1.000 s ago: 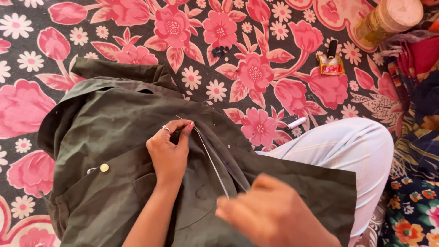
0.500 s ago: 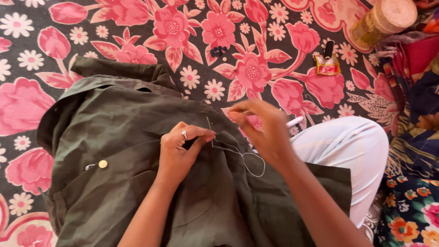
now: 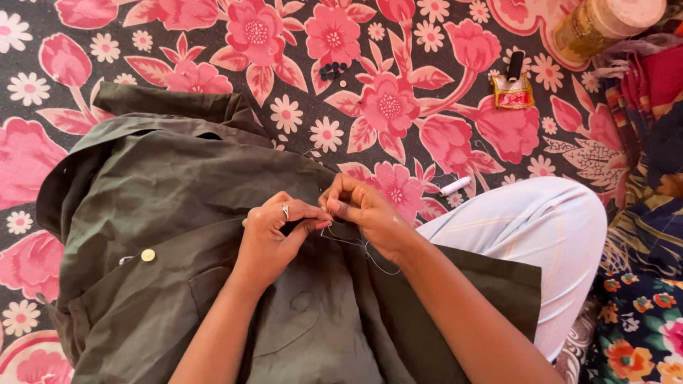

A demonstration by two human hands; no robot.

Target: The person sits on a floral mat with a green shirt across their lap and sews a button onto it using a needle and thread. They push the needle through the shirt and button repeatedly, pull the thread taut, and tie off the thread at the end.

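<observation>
Both hands meet at the jacket's front edge, thread now slack.

The olive jacket [image 3: 178, 213] lies over the lap and the floral mat [image 3: 427, 71]. The left hand [image 3: 274, 238] pinches the cloth; the right hand [image 3: 366, 213], which a second ago was drawn back with the white thread [image 3: 373, 259] taut, has come in fingertip to fingertip, seemingly gripping a needle too small to see. Farther out lie a pale button [image 3: 148, 254], a white spool [image 3: 455, 186], dark buttons [image 3: 333, 70].

Needle between hands [image 3: 324, 217] indiscernible
</observation>
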